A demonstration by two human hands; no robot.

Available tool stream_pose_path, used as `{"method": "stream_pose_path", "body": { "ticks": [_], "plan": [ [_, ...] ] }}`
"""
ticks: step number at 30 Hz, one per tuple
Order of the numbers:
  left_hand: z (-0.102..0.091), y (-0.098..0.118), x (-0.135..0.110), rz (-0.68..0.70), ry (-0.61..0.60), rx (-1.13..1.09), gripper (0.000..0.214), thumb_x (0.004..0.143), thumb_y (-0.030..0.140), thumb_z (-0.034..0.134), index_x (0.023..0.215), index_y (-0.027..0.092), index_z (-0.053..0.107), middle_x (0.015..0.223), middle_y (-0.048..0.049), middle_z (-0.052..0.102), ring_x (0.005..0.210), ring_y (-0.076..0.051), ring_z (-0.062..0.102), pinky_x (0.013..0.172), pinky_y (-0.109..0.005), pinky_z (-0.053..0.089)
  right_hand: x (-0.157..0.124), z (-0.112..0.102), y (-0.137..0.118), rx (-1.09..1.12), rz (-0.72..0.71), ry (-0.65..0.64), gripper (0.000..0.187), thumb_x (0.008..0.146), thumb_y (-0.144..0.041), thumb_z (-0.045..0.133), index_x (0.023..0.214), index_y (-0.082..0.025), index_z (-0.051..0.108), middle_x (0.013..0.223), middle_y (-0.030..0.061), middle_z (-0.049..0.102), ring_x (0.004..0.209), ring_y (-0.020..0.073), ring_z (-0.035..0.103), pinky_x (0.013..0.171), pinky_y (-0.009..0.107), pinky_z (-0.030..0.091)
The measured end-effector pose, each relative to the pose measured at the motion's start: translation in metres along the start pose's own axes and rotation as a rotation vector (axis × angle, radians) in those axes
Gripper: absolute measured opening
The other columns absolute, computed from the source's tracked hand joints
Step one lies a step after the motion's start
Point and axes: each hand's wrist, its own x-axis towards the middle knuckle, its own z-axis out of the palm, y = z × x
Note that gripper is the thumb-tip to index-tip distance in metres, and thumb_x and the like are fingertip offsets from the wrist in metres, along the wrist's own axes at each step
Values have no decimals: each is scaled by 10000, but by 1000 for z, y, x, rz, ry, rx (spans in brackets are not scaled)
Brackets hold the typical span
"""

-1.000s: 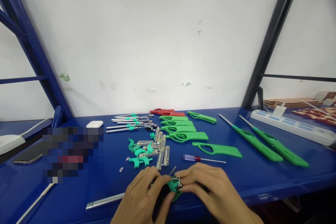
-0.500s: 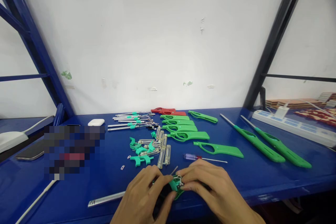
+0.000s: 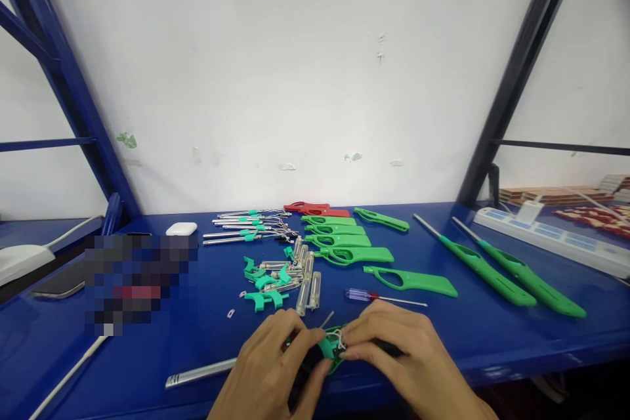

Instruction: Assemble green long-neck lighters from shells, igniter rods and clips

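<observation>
Both my hands meet at the front edge of the blue shelf (image 3: 492,335). My left hand (image 3: 268,367) and my right hand (image 3: 394,351) are closed around a green lighter body (image 3: 329,346) with a small white wire at its top. A metal tube (image 3: 199,373) sticks out to the left from under my left hand. Just beyond my fingers lie clear fuel tubes (image 3: 308,285), teal trigger pieces (image 3: 263,300) and a small screwdriver (image 3: 381,297) with a blue and red handle.
Green lighter shells (image 3: 344,243) and a red one (image 3: 315,209) lie in a row mid-shelf. Metal nozzle rods (image 3: 246,226) lie to their left. Two assembled green lighters (image 3: 512,272) lie at right, near a white power strip (image 3: 551,233). A white earbud case (image 3: 181,229) and a phone (image 3: 56,285) lie at left.
My hands have stayed on the green lighter body, with only small finger shifts. The view has drifted slightly.
</observation>
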Motion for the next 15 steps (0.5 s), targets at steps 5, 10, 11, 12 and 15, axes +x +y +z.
{"method": "stream_pose_path", "body": {
  "ticks": [5,10,11,12,15],
  "plan": [
    [-1,0,1,3,-8,11,234,1036,129,605,1246,233,618,967,-28,673,834,-185,703,742,-303,616,0,-1,0,39,20,0,170,1061,-336,747,955,-256,853,937,-27,885,852,157,820,844,218,618],
    [-1,0,0,20,5,6,242,1033,130,613,1258,219,622,962,-31,677,826,-184,704,738,-302,619,1,0,0,73,31,9,166,1056,-336,755,953,-268,865,950,-27,891,867,161,833,839,206,629],
    [-1,-1,0,19,7,4,245,1032,128,616,1261,215,625,963,-33,679,828,-185,706,739,-302,620,1,0,0,79,30,8,166,1059,-331,752,957,-268,866,957,-26,892,876,160,835,844,201,629],
    [-1,-1,0,16,7,2,245,1031,128,619,1260,214,629,965,-34,682,831,-185,708,741,-300,619,1,0,0,84,31,6,168,1063,-326,747,961,-269,867,962,-24,892,883,159,836,850,198,628],
    [0,-1,-1,-4,9,-22,226,1032,140,634,1241,225,648,961,-30,689,823,-178,713,740,-288,615,1,-1,0,98,56,-10,176,1067,-341,739,966,-281,871,972,-23,892,892,166,841,860,202,631]
  ]
}}
